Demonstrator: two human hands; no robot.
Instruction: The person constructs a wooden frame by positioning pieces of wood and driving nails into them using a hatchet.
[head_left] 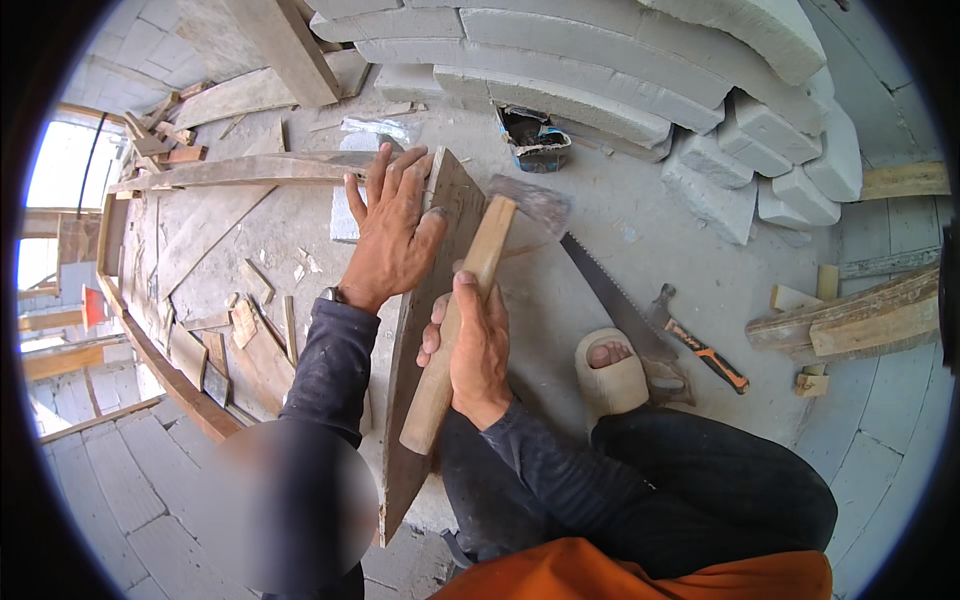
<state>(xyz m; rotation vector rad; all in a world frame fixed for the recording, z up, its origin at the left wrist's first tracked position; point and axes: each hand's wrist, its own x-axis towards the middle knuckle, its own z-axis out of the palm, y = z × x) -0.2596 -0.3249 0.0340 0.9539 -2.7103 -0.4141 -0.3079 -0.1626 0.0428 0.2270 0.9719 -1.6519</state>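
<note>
A wooden board [403,400] stands on edge in front of me, running away from my knees. My left hand [395,235] lies against its far part, fingers stretched and spread, thumb near the upper edge. To the right of the board, my right hand [475,350] is wrapped round the pale wooden handle of a hatchet [455,360]. Its broad metal head [532,205] is raised and smeared by motion. A long timber [240,172] lies to the left, beyond my left hand; whether it touches the board is hidden.
On the floor to the right lie a handsaw [610,290] and a claw hammer [705,350], beside my sandalled foot [608,365]. Pale blocks [590,60] are stacked at the back, with a torn container [535,140] before them. Wood scraps [245,320] litter the left.
</note>
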